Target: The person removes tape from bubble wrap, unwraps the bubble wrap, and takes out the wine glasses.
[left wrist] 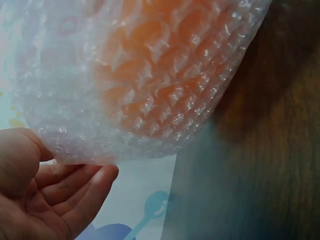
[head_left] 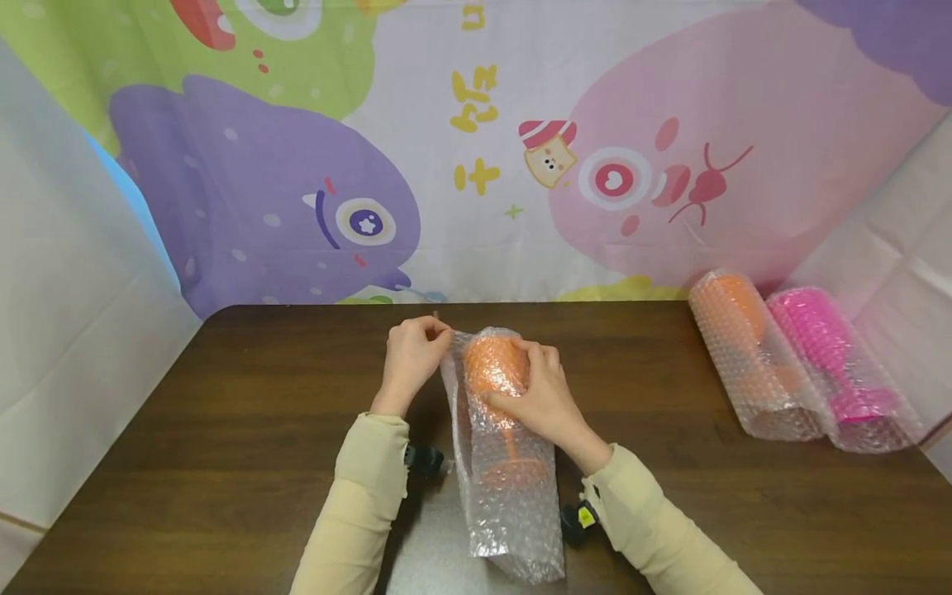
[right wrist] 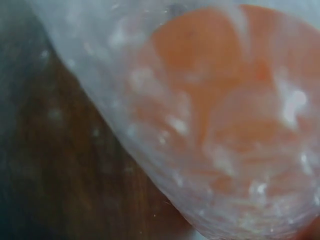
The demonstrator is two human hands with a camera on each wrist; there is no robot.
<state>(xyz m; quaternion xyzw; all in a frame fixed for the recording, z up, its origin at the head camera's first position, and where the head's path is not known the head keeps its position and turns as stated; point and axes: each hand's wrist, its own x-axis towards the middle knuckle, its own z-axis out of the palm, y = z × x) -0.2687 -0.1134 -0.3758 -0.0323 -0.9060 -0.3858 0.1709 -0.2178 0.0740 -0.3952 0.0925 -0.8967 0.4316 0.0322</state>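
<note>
- Pale-yellow long sleeves (head_left: 357,504) cover both forearms and lie nearest the camera; small black wrist-worn devices (head_left: 426,459) show on the inner side of each cuff.
- Between the forearms is a sleeve of clear bubble wrap (head_left: 516,533); its loose, crinkled end reaches toward the person, past the foot of the cup inside.
- Inside it is an orange stemmed goblet (head_left: 496,364), near the middle of the dark-brown wood-grain tabletop (head_left: 260,430); its bowl points away from the person and its round foot toward them; whether the bundle rests fully on the wood or is slightly raised, I cannot tell.
- At the far left corner of the wrap, the left hand (head_left: 413,355) pinches the plastic edge between thumb and fingers; the left wrist view shows the same hold, with the orange bowl close beside it.
- Round the wrapped bowl curves the right hand (head_left: 546,392), thumb across the near side and fingers over the right side; it holds the goblet through the plastic.
- At the far right, well apart from the hands, lie a second bubble-wrapped orange goblet (head_left: 736,302) and a bubble-wrapped hot-pink goblet (head_left: 818,335), side by side.
- Behind the tabletop hangs a white cloth backdrop (head_left: 476,248) printed with cartoon creatures.
</note>
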